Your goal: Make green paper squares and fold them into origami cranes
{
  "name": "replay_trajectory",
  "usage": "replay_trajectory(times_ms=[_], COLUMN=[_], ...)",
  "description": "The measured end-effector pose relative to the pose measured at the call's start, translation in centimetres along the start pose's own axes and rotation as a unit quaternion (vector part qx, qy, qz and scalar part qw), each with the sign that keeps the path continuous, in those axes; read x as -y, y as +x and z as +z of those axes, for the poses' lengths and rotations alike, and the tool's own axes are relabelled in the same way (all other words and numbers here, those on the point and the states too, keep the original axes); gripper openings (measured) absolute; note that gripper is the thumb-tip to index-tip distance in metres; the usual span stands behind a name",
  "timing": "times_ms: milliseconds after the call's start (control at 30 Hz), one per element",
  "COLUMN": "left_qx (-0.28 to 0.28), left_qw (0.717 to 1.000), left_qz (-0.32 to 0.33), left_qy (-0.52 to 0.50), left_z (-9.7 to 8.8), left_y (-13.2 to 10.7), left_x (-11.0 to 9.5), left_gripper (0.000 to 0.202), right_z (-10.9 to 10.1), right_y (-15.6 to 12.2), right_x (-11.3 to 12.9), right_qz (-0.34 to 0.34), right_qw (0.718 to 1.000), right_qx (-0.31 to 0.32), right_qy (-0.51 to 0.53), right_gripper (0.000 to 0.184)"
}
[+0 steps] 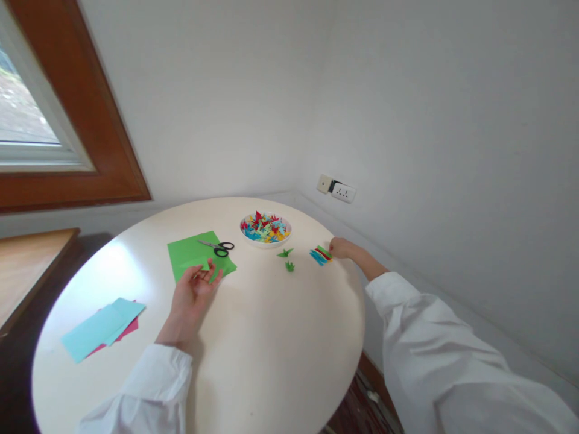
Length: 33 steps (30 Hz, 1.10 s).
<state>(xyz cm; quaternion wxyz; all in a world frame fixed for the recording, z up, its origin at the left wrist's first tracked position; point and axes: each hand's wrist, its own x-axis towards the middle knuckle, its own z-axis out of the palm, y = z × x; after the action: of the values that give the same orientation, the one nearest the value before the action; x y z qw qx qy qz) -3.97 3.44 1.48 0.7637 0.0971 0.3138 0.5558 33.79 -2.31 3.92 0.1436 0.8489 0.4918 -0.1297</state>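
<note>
My left hand (194,293) is palm up over the green paper sheets, pinching a small piece of green paper (199,264) between thumb and fingers. Scissors with black handles (220,248) lie on the larger green sheet (183,250), just beyond that hand. At the right side of the table, my right hand (342,248) has its fingers closed at the end of a green paper strip (322,249), its fingertips partly hidden. Beside and under this strip are red, yellow and blue paper strips (318,257). Two small folded green paper figures (285,253) rest between my hands.
A white bowl (265,244) full of colourful folded paper figures stands toward the back of the round white table (253,337). Light blue paper (97,330) overlaps pink paper (131,327) at the left. Walls with a socket (344,192) border the table's far side.
</note>
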Motion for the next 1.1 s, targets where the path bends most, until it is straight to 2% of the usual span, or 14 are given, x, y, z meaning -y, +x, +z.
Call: replay_trajectory(times_ms=[167, 333, 433, 533, 633, 700, 733, 800, 867, 933, 967, 1000, 1033, 1100], left_qx=[0.001, 0.001, 0.006, 0.028, 0.04, 0.049, 0.058, 0.085, 0.125, 0.177, 0.204, 0.227, 0.25, 0.258], left_qw=[1.0, 1.0, 1.0, 0.999, 0.997, 0.996, 0.995, 0.991, 0.983, 0.971, 0.962, 0.952, 0.941, 0.932], left_qz=[0.002, -0.001, 0.001, 0.018, 0.026, 0.01, -0.005, -0.035, -0.052, -0.044, -0.043, -0.037, -0.03, -0.032], left_qy=[-0.006, -0.001, 0.008, 0.025, 0.053, 0.067, 0.075, 0.096, 0.126, 0.154, 0.175, 0.2, 0.228, 0.254], left_z=[0.0, -0.2, -0.2, -0.2, -0.4, -0.5, -0.6, -0.8, -1.1, -1.4, -1.6, -1.7, -1.9, -2.1], left_y=[0.1, 0.2, 0.2, 0.3, 0.4, 0.3, 0.3, 0.1, -0.1, -0.1, 0.0, 0.1, 0.3, 0.5], left_x=[0.0, 0.0, 0.1, 0.4, 0.7, 0.7, 0.7, 0.8, 0.9, 1.1, 1.2, 1.4, 1.5, 1.6], left_gripper=[0.024, 0.024, 0.023, 0.021, 0.02, 0.02, 0.019, 0.017, 0.014, 0.015, 0.017, 0.019, 0.022, 0.024], right_z=[-0.1, -0.3, -1.9, -5.2, -8.9, -10.3, -10.4, -9.5, -7.0, -3.9, -2.3, -0.7, 0.6, 2.8], right_y=[-0.1, -0.5, -1.3, -3.0, -5.4, -7.1, -7.8, -8.7, -8.8, -8.2, -7.8, -7.3, -6.8, -6.1], right_x=[0.2, 0.2, 0.1, 0.3, 1.5, 3.2, 4.3, 7.0, 10.2, 13.4, 14.9, 16.2, 17.2, 18.5], right_qz=[-0.002, 0.013, 0.031, 0.038, 0.004, -0.04, -0.094, -0.204, -0.286, -0.329, -0.333, -0.33, -0.331, -0.329], right_qw=[1.0, 0.999, 0.996, 0.983, 0.954, 0.924, 0.886, 0.827, 0.802, 0.797, 0.79, 0.771, 0.764, 0.755], right_qx=[0.0, -0.033, -0.082, -0.173, -0.294, -0.372, -0.437, -0.475, -0.422, -0.302, -0.221, -0.142, -0.113, -0.072], right_qy=[0.002, 0.019, 0.032, 0.047, 0.061, 0.079, 0.125, 0.22, 0.312, 0.407, 0.466, 0.525, 0.543, 0.563], right_gripper=[0.032, 0.033, 0.034, 0.025, 0.034, 0.037, 0.033, 0.027, 0.027, 0.032, 0.033, 0.035, 0.039, 0.05])
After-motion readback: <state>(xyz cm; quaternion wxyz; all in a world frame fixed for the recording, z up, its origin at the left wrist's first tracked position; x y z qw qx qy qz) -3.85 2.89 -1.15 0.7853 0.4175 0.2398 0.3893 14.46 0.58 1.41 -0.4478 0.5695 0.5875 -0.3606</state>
